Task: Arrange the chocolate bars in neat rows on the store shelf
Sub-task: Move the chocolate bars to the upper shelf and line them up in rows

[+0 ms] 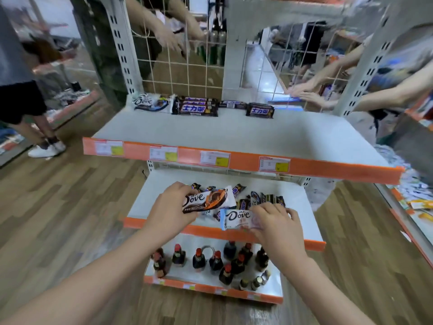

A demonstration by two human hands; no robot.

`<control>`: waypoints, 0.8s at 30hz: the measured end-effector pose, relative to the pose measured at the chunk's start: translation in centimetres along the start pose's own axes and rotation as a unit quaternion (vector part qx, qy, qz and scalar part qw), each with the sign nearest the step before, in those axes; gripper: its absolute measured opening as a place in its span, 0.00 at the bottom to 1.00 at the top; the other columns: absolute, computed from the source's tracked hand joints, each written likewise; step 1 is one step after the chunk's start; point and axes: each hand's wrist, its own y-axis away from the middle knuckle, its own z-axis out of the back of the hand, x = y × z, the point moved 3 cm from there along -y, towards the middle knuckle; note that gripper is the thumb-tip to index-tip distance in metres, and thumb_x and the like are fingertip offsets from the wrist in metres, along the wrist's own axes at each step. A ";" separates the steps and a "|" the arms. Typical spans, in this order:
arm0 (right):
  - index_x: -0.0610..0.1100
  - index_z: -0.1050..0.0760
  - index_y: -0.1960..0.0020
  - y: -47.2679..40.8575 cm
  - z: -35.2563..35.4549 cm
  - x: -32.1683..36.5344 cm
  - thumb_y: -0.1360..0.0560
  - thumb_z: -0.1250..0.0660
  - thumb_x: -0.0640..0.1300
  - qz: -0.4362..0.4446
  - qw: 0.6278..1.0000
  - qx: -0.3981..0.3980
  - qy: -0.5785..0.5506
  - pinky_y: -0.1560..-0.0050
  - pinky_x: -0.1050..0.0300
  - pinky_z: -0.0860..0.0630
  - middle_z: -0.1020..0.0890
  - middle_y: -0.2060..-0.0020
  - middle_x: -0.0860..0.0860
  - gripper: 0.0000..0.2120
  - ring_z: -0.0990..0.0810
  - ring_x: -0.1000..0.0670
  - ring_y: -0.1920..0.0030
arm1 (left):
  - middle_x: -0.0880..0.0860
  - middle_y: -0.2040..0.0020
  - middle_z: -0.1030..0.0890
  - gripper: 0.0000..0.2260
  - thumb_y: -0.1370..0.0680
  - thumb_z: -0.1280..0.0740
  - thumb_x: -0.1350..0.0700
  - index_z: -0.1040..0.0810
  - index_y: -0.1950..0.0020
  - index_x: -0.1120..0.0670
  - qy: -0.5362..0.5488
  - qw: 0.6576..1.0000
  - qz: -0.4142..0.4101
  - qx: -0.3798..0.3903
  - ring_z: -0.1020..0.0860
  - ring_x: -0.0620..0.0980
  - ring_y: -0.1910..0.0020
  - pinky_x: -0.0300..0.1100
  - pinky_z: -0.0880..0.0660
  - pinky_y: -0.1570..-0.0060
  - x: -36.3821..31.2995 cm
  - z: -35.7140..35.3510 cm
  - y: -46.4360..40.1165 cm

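Up top, the upper shelf (pixel 234 137) carries a row at its back edge, l. to r.: a white Dove bar (pixel 150 103), a stack of dark Snickers bars (pixel 195 106), a flat dark bar (pixel 232 104), then a single Snickers bar (pixel 260 110). Orange price strip w/ paper tags runs along the front.

Below, on the middle shelf (pixel 304 212), the left hand (pixel 172 207) grips a brown-and-orange Dove bar (pixel 206 200), thumb under, fingers curled over its l. end, bar lifted and tilted. Behind it lies a loose pile of mixed bars (pixel 260 199), unsorted. Just right, the right hand (pixel 275 222) pinches a pale Dove bar (pixel 239 218) by its r. end, fingers curled over the wrapper; the bar sits near the shelf's front edge.

Bottom shelf (pixel 276 289) holds dark bottles w/ red caps (pixel 199 258). Wood-look floor (pixel 70 207) around. Other people's arms show blurred behind the wire grille (pixel 182 66).
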 end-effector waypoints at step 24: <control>0.51 0.25 0.39 -9.7 9.9 3.6 0.31 0.29 0.55 0.009 1.000 -0.011 0.021 0.43 0.49 0.35 0.21 0.44 0.52 0.22 0.25 0.46 0.42 | 0.54 0.48 0.25 0.20 0.32 0.28 0.58 0.23 0.41 0.54 -0.035 0.996 -0.039 -0.072 0.26 0.53 0.48 0.44 0.31 0.49 -2.3 12.8 -5.5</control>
